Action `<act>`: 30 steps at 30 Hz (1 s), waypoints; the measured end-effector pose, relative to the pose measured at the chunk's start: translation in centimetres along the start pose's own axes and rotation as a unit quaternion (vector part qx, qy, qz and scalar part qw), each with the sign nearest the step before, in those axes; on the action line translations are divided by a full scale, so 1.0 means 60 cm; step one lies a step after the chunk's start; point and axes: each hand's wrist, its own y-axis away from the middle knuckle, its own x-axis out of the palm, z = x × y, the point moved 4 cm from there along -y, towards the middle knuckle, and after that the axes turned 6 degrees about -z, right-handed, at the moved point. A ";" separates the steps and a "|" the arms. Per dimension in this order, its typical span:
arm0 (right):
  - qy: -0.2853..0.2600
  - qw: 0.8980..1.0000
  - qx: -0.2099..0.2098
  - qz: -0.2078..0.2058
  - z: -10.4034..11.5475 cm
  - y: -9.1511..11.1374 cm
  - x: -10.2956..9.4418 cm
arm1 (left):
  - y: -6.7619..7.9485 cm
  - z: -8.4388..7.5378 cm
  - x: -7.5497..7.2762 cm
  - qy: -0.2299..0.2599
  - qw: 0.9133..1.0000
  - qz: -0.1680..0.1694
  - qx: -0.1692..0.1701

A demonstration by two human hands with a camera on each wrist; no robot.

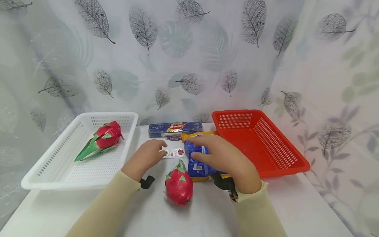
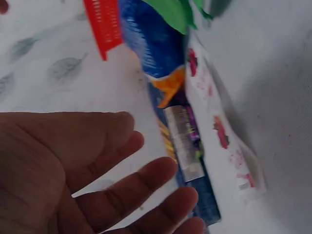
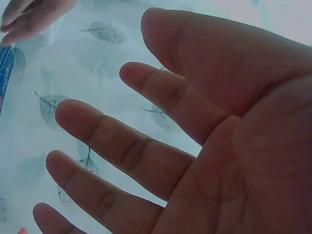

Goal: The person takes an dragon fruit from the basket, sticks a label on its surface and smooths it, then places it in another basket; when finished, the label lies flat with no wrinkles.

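My left hand [image 1: 146,156] hovers over the table with its fingers loosely spread, holding nothing. Close to its fingertips lies a white packet with red fruit prints [image 1: 176,153]. My right hand [image 1: 226,158] hangs above a blue and yellow bag [image 1: 197,167] and partly hides it. In the right wrist view its fingers [image 3: 141,151] are extended and apart, with nothing in them. A red dragon fruit [image 1: 179,188] with green tips lies between my forearms, touched by neither hand. Behind the bag are a dark blue Barilla spaghetti box [image 1: 189,127] and a small purple wrapped item [image 1: 173,138].
A white basket [image 1: 80,185] at the left holds another dragon fruit [image 1: 107,138] with long green leaves. On the right stands a red basket [image 1: 284,170], its bare floor visible. A leaf-patterned curtain [image 1: 189,59] closes off the back of the white table [image 1: 165,223].
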 end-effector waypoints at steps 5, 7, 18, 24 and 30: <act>0.004 1.000 0.005 0.005 0.002 0.003 0.001 | -0.041 0.008 0.030 -0.034 0.999 0.026 0.003; 0.002 1.000 0.009 0.007 0.003 0.004 0.003 | -0.053 0.010 0.042 -0.043 0.998 0.036 -0.001; 0.003 1.000 0.002 0.001 0.006 0.003 0.005 | -0.062 0.014 0.052 -0.088 0.992 0.077 -0.041; 0.008 1.000 0.006 0.000 0.005 0.001 0.006 | -0.056 0.013 0.049 -0.084 0.992 0.083 -0.053; 0.005 1.000 0.004 -0.001 0.004 0.002 0.006 | -0.063 0.008 0.051 -0.094 0.991 0.084 -0.049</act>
